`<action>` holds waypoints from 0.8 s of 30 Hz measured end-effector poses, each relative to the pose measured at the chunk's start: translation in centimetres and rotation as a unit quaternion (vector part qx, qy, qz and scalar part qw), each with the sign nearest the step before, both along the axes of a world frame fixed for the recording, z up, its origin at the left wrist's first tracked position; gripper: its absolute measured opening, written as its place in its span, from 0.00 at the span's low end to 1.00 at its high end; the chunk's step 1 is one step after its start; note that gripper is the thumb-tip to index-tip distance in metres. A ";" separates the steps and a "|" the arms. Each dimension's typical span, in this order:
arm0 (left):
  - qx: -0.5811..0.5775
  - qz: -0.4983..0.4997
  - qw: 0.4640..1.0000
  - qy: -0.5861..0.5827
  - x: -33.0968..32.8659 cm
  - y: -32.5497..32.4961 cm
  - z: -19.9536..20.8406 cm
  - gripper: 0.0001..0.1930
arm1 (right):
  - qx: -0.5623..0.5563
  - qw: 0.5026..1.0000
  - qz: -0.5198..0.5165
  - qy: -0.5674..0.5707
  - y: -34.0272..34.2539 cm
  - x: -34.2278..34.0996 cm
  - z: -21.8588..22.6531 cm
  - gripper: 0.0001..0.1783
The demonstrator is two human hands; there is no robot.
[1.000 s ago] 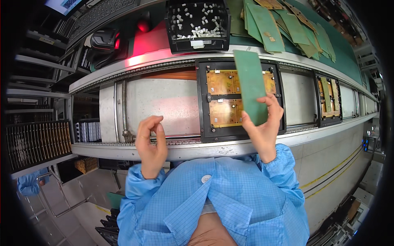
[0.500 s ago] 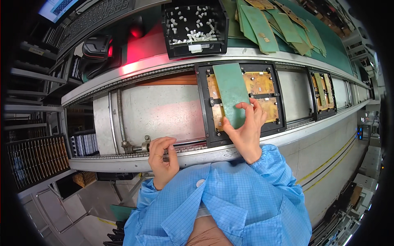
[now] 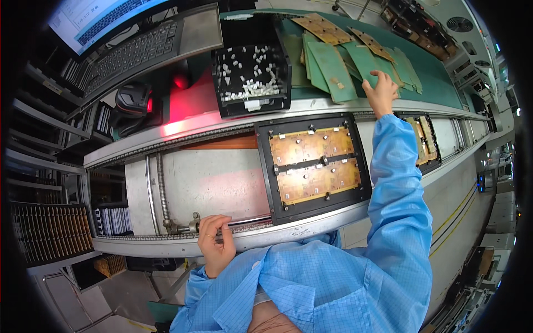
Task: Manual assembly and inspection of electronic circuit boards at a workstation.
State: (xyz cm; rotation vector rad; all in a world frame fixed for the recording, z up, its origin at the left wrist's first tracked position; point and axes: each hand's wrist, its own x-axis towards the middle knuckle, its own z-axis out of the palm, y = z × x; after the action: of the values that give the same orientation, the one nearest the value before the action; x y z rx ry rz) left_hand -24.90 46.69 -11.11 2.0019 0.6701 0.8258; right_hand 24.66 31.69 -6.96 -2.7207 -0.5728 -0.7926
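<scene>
My right hand (image 3: 382, 93) reaches over the front of the pile at the back right. Its fingers are bent and apart, with the thumb over a green board (image 3: 363, 65); I see no firm hold on it. My left hand (image 3: 215, 244) hovers by the rail's near edge, left of the fixture, fingers loosely curled and thumb apart, nothing visible in it. Between the rails lies a black frame fixture (image 3: 266, 186) carrying two yellow-brown circuit panels, a far one (image 3: 313, 147) and a near one (image 3: 319, 180). Small white parts sit on the panels.
A black bin (image 3: 250, 108) with many small white parts stands behind the rail (image 3: 189, 123). Left of it are a scanner (image 3: 133, 102) casting red light, a keyboard (image 3: 136, 50) and a screen (image 3: 91, 22). A second fixture (image 3: 435, 161) lies farther right, partly behind my sleeve.
My right hand has left the fixture for the pile at the back right. The green board that covered part of the panels is off them. My left hand stays near the rail.
</scene>
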 end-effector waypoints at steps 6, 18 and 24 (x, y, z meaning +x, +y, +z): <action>-0.012 0.014 1.000 0.006 0.1 -0.4 -0.3 0.08 | -0.019 0.984 0.090 0.153 6.0 -3.3 -1.9 0.38; -0.084 0.003 0.996 0.013 -1.2 0.5 -2.4 0.08 | 0.223 0.929 0.176 0.236 2.5 -14.9 3.2 0.36; -0.041 -0.017 0.999 0.017 1.3 -0.9 -0.2 0.07 | 0.125 0.952 0.206 0.187 -3.7 -25.8 1.2 0.33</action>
State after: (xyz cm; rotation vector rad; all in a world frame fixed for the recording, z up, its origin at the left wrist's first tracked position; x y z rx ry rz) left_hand -23.57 45.76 -11.28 1.9506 0.6768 0.7346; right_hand -1.11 28.02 -5.76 -2.3136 -0.8438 -0.2175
